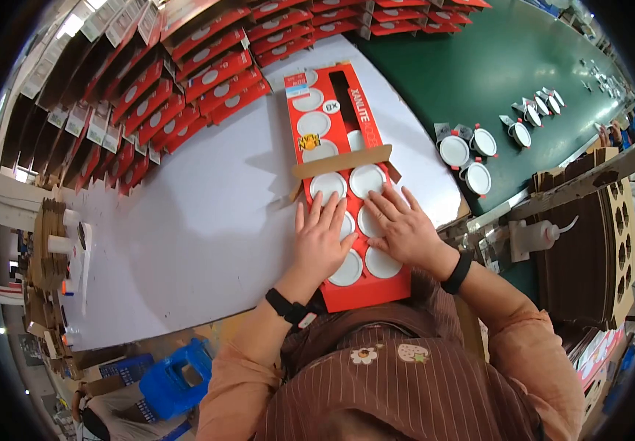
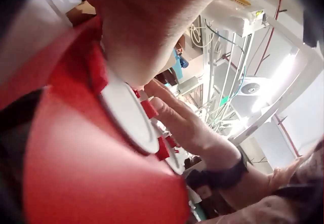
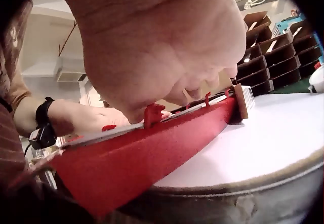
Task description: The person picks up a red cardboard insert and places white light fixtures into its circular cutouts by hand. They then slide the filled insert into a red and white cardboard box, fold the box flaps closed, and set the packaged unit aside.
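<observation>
A long red cardboard tray lies on the white table in front of the person, holding several round white downlights in two rows. Its far end meets a red printed box whose brown flap stands up across the tray. My left hand rests on the left row, fingers extended toward the flap. On the right row lies my right hand, fingers spread over the lights. Red clips stick up beside the lights in the right wrist view. The palms hide parts of several lights.
Many red boxes are stacked along the back and left. Several loose downlights sit on the green table to the right. A white squeeze bottle and brown cardboard sheets stand at the right; a blue plastic stool is below left.
</observation>
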Demonstrator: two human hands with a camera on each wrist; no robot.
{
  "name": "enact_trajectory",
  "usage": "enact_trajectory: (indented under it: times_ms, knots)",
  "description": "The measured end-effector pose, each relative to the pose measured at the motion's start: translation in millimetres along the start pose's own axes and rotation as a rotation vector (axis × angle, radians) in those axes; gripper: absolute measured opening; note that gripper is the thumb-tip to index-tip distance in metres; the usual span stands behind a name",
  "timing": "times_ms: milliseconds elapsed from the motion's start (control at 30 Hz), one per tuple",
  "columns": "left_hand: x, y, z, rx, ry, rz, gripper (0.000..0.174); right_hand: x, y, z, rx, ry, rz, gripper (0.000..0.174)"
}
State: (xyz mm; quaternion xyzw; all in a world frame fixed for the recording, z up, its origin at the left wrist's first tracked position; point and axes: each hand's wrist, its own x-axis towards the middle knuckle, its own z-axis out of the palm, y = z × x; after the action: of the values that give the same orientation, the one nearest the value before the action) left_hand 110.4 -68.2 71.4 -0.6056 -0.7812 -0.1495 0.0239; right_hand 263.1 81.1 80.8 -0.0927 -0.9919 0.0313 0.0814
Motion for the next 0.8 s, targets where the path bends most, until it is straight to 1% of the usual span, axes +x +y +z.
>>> enact_trajectory:
  times_ms: [133,233,300,333,400,467,533,567,633,667,733,767,800]
  knots:
    - [1,1,1,0.0,0.017,0.012,0.061,-2,0,4,-0.026,0.019,0.015,0.068]
    - [-2,1,0,-0.007,0.028,0.015,0.06,-3,-1,0,-0.016,-0.004,0.024,0.067]
    - [-9,3,-8,-0.041,0.0,0.03,0.059,-8,-4,-6,-0.005,0.04,0.024,0.066]
    - [-17,4,-11,-0.044,-0.012,0.025,0.059,-12,-7,-7,0.005,0.03,0.024,0.066]
    - [-28,5,-15,-0.065,-0.056,0.091,0.058,-19,-10,-7,-0.009,-0.063,-0.057,0.064]
    - [-31,4,-15,-0.064,-0.061,0.085,0.059,-24,-12,5,0.004,-0.046,-0.044,0.064]
    - [-32,4,-14,-0.055,-0.051,0.079,0.059,-22,-11,4,0.005,-0.061,-0.041,0.067]
    - [-32,4,-13,-0.052,-0.052,0.078,0.058,-22,-10,2,-0.003,-0.051,-0.043,0.067]
    - [-33,1,-11,-0.038,-0.036,0.085,0.058,-22,-10,-2,0.072,0.004,-0.067,0.057]
    - [-35,-2,-12,-0.079,-0.018,0.069,0.058,-22,-7,-6,0.061,0.019,-0.072,0.057]
    - [-22,-17,-11,-0.105,0.027,0.057,0.058,-18,6,-18,0.24,0.208,0.078,0.05]
    - [-18,-25,-9,-0.173,0.16,-0.138,0.056,-12,14,-17,0.3,0.393,0.167,0.046]
    - [-16,-31,-9,-0.244,0.284,-0.335,0.055,-5,24,-18,0.309,0.405,0.275,0.043]
